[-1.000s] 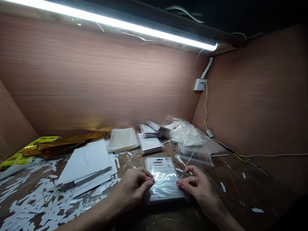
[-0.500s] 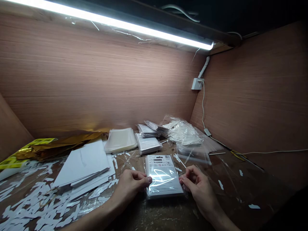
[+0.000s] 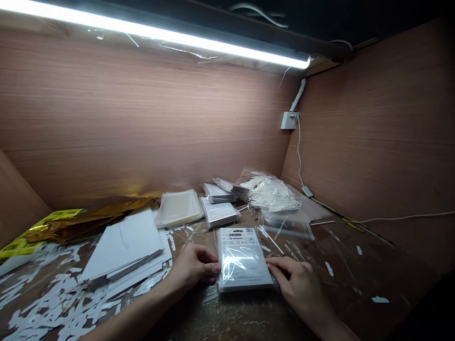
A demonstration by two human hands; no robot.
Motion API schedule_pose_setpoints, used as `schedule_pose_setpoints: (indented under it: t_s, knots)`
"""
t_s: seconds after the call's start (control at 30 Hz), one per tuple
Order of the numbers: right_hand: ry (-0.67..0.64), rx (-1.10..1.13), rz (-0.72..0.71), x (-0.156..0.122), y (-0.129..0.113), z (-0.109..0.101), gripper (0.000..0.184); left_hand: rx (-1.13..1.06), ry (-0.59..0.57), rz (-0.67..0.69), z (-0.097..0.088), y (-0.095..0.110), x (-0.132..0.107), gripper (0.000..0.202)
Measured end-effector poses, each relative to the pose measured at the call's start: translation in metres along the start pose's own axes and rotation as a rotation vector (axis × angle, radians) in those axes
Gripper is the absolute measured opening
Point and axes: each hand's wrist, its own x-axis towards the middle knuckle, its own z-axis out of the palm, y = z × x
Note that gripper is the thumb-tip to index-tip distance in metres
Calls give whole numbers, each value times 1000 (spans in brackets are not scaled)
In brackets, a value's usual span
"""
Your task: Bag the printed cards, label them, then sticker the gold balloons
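A stack of plastic-wrapped cards (image 3: pixel 243 265) lies on the table in front of me, glossy and reflecting the lamp. Small print, a barcode and a hang hole show at its far end. My left hand (image 3: pixel 197 265) grips the stack's left edge, the thumb against its side and the fingers curled. On the opposite edge, the thumb and forefinger of my right hand (image 3: pixel 298 284) pinch the wrapper. Just beyond the right hand, a thin white stick (image 3: pixel 272 239) lies on the table.
Left are white cards (image 3: pixel 124 246), paper offcuts (image 3: pixel 53 303) and gold foil (image 3: pixel 95 218). Behind stand clear sleeves (image 3: pixel 179 207), wrapped packs (image 3: pixel 220 214) and a bag of white sticks (image 3: pixel 273 194). A cable (image 3: pixel 299 151) runs down the right corner. A tube lamp (image 3: pixel 159 34) hangs above.
My right hand has lowered and flattened at the stack's right edge. The left hand's thumb has slid slightly off the top toward the side. The view has shifted a little.
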Motion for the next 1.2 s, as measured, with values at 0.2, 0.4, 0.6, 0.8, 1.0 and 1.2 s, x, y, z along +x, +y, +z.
schedule_pose_setpoints:
  t_s: [0.2,0.4,0.6,0.8,1.0,1.2]
  knots:
    - [-280,-355,-83,-5,-42,-9,60,316,72,107,-7,3,0,51]
    - [-286,-613,-236,1,-79,23,86,544,71,242,-5,4,-7,34]
    - [-682,-461,-345,9,-75,35,85,586,101,306,-1,-1,-9,32]
    - [-523,-519,-306,39,-42,30,77,566,119,293,-1,-7,-10,41]
    - [-469,-200,-157,57,-5,37,81,603,155,327,-8,15,-19,31]
    - [-481,35,-105,69,2,37,86,628,606,305,-145,104,-61,50]
